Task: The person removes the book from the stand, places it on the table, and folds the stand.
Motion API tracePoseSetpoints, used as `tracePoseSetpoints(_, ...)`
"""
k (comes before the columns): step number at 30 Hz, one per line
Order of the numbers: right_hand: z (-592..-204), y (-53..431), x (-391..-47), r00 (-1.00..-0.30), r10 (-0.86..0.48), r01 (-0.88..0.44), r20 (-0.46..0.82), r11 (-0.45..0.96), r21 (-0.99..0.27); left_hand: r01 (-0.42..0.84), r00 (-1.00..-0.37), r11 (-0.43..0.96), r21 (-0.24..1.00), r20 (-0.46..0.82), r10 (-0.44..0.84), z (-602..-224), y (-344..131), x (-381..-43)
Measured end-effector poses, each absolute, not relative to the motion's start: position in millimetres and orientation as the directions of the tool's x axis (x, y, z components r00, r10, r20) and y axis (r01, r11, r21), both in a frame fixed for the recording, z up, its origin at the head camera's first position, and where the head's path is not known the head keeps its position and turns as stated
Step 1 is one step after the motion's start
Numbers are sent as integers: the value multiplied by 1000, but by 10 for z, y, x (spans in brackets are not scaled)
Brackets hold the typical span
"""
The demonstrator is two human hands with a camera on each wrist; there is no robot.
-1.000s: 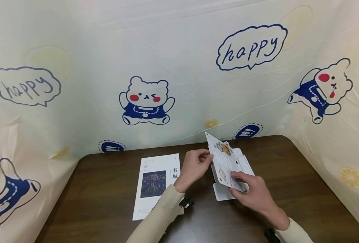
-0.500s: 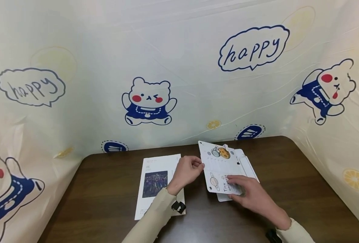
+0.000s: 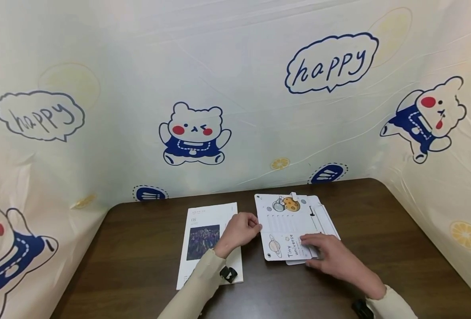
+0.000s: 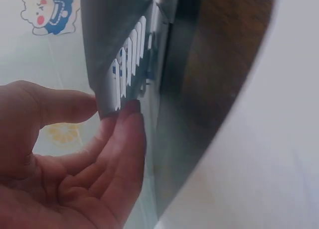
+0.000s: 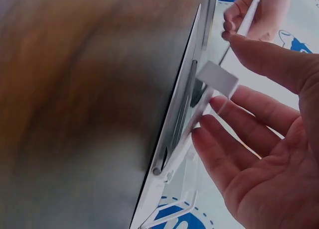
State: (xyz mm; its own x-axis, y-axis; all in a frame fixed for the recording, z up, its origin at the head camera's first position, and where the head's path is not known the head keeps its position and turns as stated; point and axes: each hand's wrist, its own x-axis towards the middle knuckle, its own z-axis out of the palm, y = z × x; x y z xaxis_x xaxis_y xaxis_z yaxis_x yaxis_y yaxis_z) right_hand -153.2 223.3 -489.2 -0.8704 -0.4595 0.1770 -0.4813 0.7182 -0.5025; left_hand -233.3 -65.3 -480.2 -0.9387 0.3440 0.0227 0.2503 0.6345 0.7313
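Observation:
A white folding book stand [image 3: 279, 225], printed with a planet, a moon and "Tiny universe", is at the right half of the table. Its slotted panel [image 4: 128, 64] leans out over the base [image 3: 326, 219]. My left hand [image 3: 241, 229] pinches the panel's left edge between thumb and fingers, as the left wrist view shows. At the stand's lower right, my right hand [image 3: 335, 257] has its fingers extended, fingertips right at the edge. A small white tab [image 5: 218, 78] sticks out between thumb and fingers there.
A white book [image 3: 203, 241] with a dark picture on its cover lies on the brown table [image 3: 139, 252], left of the stand and partly under the left forearm. A printed cloth [image 3: 255, 97] hangs behind and at both sides.
The printed panel has swung down and left from steeply raised to nearly flat, with my left hand moving along with it. My right hand has stayed almost in place.

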Motion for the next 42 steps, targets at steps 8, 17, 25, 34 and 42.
tracePoseSetpoints(8,-4883,2267,-1541,-885,-458,-430,90,725,-537,250,-929,661,708,-17,370,-4919,-702,-2353)
tracePoseSetpoints(17,-4893,2289,-1553,-886,-462,-405,37,732,-548,256,-913,698,669,-69,402,-4957,-728,-2330)
tracePoseSetpoints(25,-4922,2295,-1570,-887,-460,-407,44,733,-545,265,-907,698,665,-73,414,-4958,-724,-2305)
tracePoseSetpoints(34,-4906,2288,-1586,-898,-440,-385,30,749,-539,252,-907,697,671,-88,412,-4933,-706,-2306)
tracePoseSetpoints(42,-4818,2319,-1655,-889,-458,-382,-6,749,-542,237,-905,690,684,-103,413,-4923,-692,-2328)
